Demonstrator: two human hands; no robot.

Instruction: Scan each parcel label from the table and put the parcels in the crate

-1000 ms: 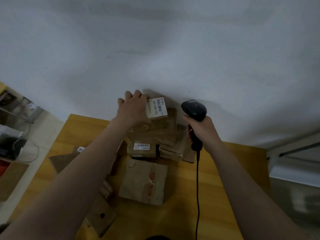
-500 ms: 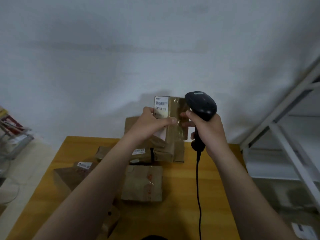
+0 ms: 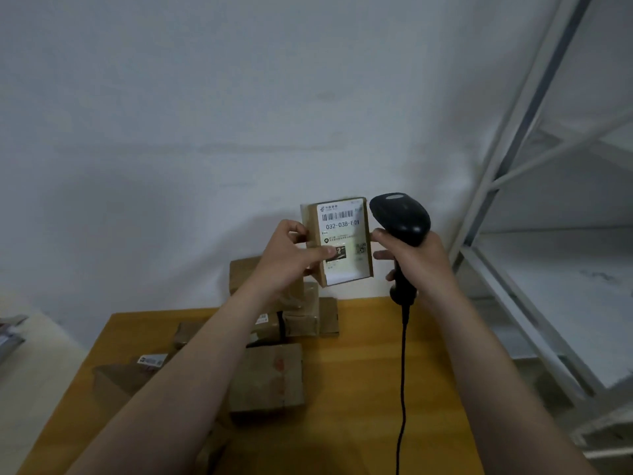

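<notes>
Holding a parcel [image 3: 343,231] upright above the bench [image 3: 363,389]

Its label [image 3: 346,269] faces the camera. The left hand [image 3: 291,260] pinches the parcel's left edge, thumb on the label; the right hand [image 3: 423,258] grips the black scanner [image 3: 400,217], just beside the right edge. Other brown parcels [image 3: 267,378] lie below.

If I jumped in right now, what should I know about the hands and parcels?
Left hand holds the small brown cardboard parcel up, white label facing the camera.
Right hand grips the black corded handheld scanner beside it.
Other brown parcels lie on the yellow wooden table.
No crate in view; count done unknown.
Left to do: scan this label, crate the parcel, then the rest.
</notes>
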